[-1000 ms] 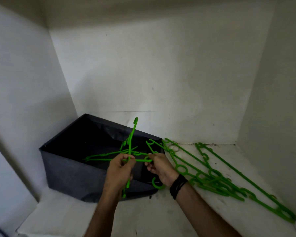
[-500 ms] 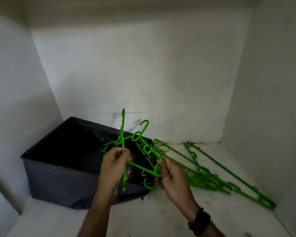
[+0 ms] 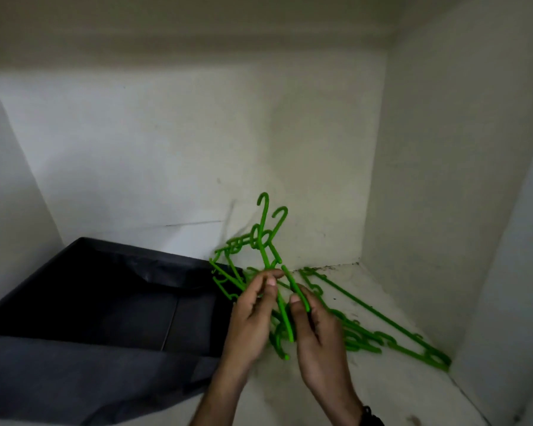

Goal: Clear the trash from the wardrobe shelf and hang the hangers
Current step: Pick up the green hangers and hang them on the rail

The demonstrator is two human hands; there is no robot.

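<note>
The held hangers (image 3: pixel 266 241) are now drawn together, hooks up, gripped by left hand (image 3: pixel 253 315) and right hand (image 3: pixel 316 330); gathering is progressing.

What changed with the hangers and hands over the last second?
The held hangers swung from lying flat over the dark bin to standing hooks-up. The right hand closed in beside the left hand, both now gripping the bundle. The loose hangers stayed on the shelf.
</note>
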